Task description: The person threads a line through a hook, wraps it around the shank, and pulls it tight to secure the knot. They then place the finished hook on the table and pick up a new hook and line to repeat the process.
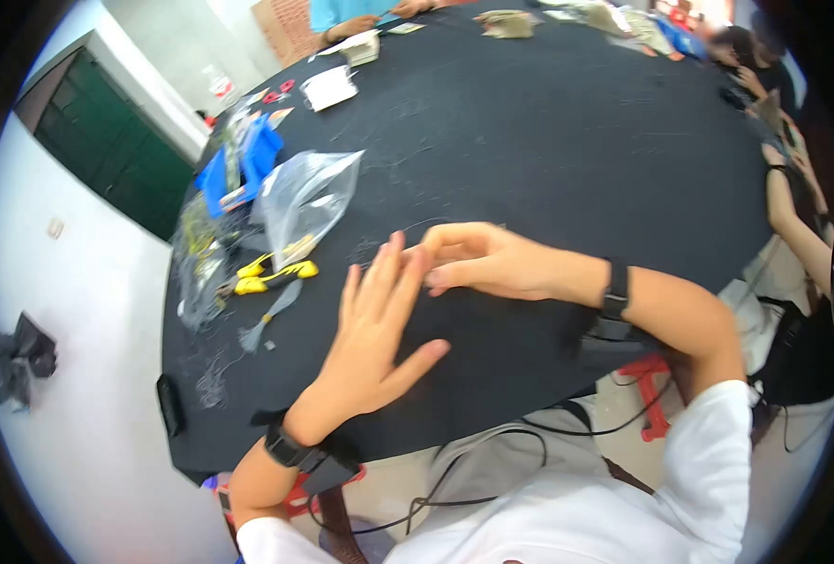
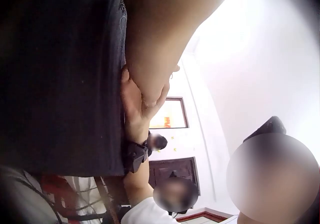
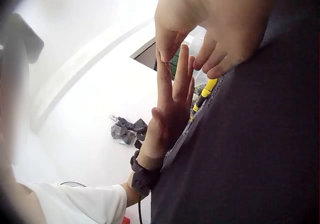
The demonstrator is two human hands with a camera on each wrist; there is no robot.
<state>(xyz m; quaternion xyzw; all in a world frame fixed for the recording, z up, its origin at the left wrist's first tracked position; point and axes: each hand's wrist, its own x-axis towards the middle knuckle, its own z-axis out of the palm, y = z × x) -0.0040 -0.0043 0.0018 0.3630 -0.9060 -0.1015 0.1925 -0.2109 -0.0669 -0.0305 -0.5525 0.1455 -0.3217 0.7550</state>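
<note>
My left hand point(image 1: 370, 329) is held over the black-covered table with its fingers straight and spread and its thumb out to the side. Close at its index fingertip, my right hand point(image 1: 497, 263) has bent fingers, with thumb and index finger drawn together. A fine thread point(image 3: 169, 70) shows between the right fingertips and the left fingers in the right wrist view; most of it is too thin to follow. In the left wrist view, the left hand's own forearm side fills the top and the right hand point(image 2: 137, 101) appears behind it.
Yellow-and-black pliers point(image 1: 276, 278), a grey thread tassel point(image 1: 271, 315) and a loose thread tangle point(image 1: 212, 381) lie left of the hands. Beyond are a clear plastic bag point(image 1: 309, 202) and a blue bag point(image 1: 248, 164). A black case point(image 1: 169, 404) sits at the left edge. Other people work around the table.
</note>
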